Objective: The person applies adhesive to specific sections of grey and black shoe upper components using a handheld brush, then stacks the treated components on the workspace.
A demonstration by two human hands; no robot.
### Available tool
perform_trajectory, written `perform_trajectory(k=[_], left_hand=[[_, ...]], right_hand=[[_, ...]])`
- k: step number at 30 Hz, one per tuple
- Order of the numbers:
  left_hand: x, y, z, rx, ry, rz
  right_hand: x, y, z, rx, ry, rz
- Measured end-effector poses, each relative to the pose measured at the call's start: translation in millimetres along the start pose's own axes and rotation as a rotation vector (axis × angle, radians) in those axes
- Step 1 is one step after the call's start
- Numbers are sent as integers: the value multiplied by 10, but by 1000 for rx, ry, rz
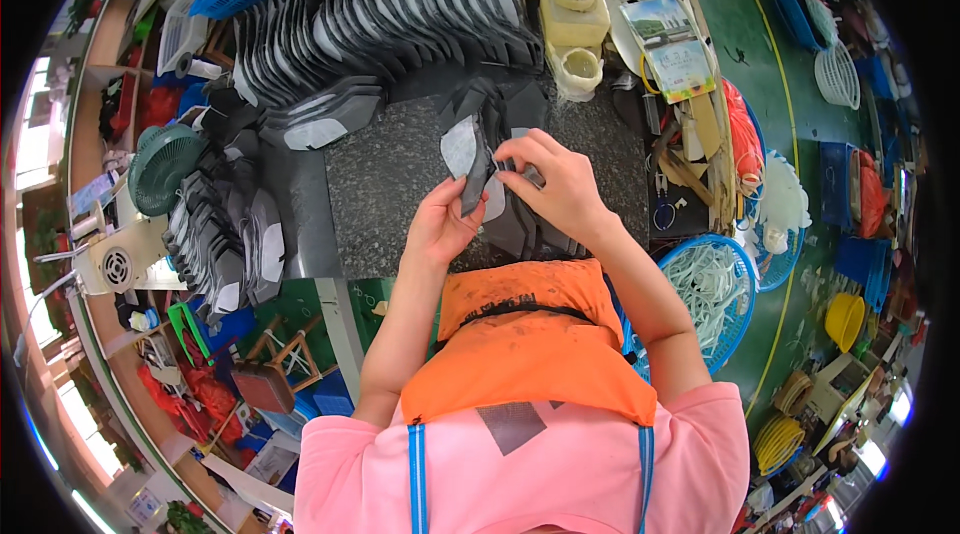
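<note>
My left hand (pixel 447 224) grips the lower end of a dark grey shoe-upper piece (pixel 462 146) with a pale patch on it, held tilted above the worktable. My right hand (pixel 560 189) is closed in a pinch at the right edge of that piece. What its fingertips hold, if anything, is too small to tell. More dark shoe-upper pieces (pixel 520 234) lie on the speckled dark tabletop (pixel 390 174) beneath and behind my hands, partly covered by them.
Long rows of overlapping shoe-upper pieces (pixel 390 14) fill the table's far side; another stack (pixel 215 234) hangs at the left by a green fan (pixel 163 169). A yellowish glue container (pixel 575 19) stands far right. A blue basket (pixel 745 319) of pale strips sits right of me.
</note>
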State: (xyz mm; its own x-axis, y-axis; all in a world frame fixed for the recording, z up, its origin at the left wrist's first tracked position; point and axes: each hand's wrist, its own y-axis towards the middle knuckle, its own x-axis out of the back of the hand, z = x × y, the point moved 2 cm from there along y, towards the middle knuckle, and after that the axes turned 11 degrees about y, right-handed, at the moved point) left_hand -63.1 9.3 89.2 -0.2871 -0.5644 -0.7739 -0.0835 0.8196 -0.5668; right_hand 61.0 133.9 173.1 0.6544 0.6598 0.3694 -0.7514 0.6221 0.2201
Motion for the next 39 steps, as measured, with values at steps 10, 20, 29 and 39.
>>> perform_trajectory(k=[10, 20, 29, 39], left_hand=[[-119, -272, -333, -575, 84, -41], [1370, 33, -1540, -1091, 28, -483], [1753, 922, -1397, -570, -349, -485], [1107, 542, -643, -146, 973, -576]], right_hand=[[-88, 96, -37, -597, 297, 414], [-3, 124, -373, -640, 86, 204], [565, 210, -775, -741, 52, -343], [783, 553, -1958, -211, -452, -340]])
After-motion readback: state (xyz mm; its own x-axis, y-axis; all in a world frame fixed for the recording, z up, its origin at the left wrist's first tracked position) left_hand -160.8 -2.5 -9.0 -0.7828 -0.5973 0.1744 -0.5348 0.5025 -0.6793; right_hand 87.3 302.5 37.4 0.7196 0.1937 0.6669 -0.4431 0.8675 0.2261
